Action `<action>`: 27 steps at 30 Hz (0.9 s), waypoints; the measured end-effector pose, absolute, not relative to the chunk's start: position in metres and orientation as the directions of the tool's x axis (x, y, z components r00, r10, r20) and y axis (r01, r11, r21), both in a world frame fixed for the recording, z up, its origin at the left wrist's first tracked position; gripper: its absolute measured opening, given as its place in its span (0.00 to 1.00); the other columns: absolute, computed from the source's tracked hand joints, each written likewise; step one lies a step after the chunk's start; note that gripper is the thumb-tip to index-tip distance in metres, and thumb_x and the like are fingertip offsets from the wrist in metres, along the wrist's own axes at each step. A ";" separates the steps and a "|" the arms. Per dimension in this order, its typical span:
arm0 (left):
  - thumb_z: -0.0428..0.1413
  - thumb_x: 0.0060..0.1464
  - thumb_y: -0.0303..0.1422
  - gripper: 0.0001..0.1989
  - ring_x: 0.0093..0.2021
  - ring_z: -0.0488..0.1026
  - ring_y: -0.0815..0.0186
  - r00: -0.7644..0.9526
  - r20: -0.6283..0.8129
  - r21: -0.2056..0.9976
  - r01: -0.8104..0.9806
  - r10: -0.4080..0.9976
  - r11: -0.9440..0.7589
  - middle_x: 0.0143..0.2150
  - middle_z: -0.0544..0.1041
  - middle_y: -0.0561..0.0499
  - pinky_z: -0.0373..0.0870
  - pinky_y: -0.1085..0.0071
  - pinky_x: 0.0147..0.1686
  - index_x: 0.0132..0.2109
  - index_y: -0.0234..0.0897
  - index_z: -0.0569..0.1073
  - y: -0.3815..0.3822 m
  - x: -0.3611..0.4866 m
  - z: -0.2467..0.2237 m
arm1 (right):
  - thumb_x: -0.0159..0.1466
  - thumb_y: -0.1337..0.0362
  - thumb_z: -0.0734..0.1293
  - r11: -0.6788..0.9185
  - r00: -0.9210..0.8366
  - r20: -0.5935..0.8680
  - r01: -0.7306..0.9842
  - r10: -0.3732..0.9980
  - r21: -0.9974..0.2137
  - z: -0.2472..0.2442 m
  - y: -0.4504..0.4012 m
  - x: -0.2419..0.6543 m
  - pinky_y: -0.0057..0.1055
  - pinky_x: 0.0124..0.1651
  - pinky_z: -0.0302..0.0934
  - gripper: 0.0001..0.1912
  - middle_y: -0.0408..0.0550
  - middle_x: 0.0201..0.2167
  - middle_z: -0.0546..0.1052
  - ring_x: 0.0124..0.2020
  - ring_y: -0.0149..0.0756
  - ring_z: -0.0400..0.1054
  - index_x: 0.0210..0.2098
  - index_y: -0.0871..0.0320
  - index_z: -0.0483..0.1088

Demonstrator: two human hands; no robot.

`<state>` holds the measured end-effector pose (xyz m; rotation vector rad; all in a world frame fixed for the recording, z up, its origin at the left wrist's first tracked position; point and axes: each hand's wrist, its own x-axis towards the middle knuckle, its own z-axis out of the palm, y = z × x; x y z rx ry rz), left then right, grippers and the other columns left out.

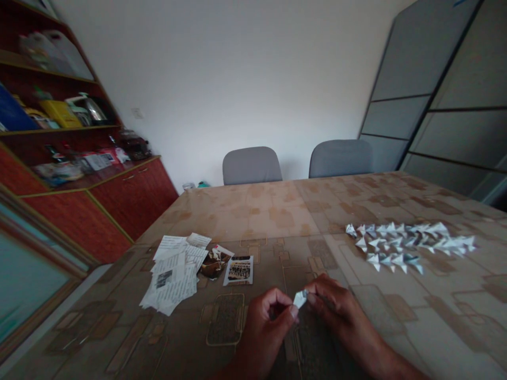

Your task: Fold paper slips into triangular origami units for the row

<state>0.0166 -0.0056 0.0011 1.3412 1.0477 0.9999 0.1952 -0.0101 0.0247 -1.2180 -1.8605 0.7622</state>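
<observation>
A small folded piece of paper [300, 298] is pinched between both hands above the patterned table. My left hand [270, 320] grips its lower left end between thumb and forefinger. My right hand [335, 302] has its fingertips closed on the upper right end. Left of the hands lies a spread pile of printed paper pieces [174, 272], with dark picture pieces [215, 263] and a piece with a group photo [240, 270] at its right side. Several small pointed folded paper shapes [396, 237] stand in rows at the right.
The patterned tablecloth [273, 211] covers the wide table. Two grey chairs [252, 164] [340, 158] stand behind its far edge. A red-brown cabinet [134, 195] with loaded shelves is at the left, and a grey panelled wardrobe [412, 68] is at the right.
</observation>
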 end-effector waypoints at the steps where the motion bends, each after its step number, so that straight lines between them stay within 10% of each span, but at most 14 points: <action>1: 0.57 0.50 0.37 0.11 0.26 0.66 0.68 0.239 -0.017 1.000 0.026 0.971 0.011 0.23 0.70 0.53 0.60 0.74 0.29 0.27 0.34 0.69 -0.005 0.017 0.001 | 0.68 0.60 0.58 0.345 -0.221 0.271 0.447 0.937 -0.825 0.024 -0.010 0.196 0.32 0.34 0.62 0.16 0.44 0.25 0.72 0.30 0.37 0.68 0.27 0.55 0.69; 27: 0.62 0.43 0.34 0.10 0.24 0.65 0.71 0.239 -0.099 0.985 -0.111 0.966 0.129 0.23 0.70 0.54 0.60 0.76 0.27 0.26 0.32 0.72 -0.008 0.022 0.002 | 0.61 0.69 0.66 0.474 -0.221 0.422 0.503 0.879 -0.723 0.025 -0.019 0.191 0.30 0.34 0.64 0.03 0.42 0.27 0.75 0.31 0.36 0.70 0.30 0.55 0.70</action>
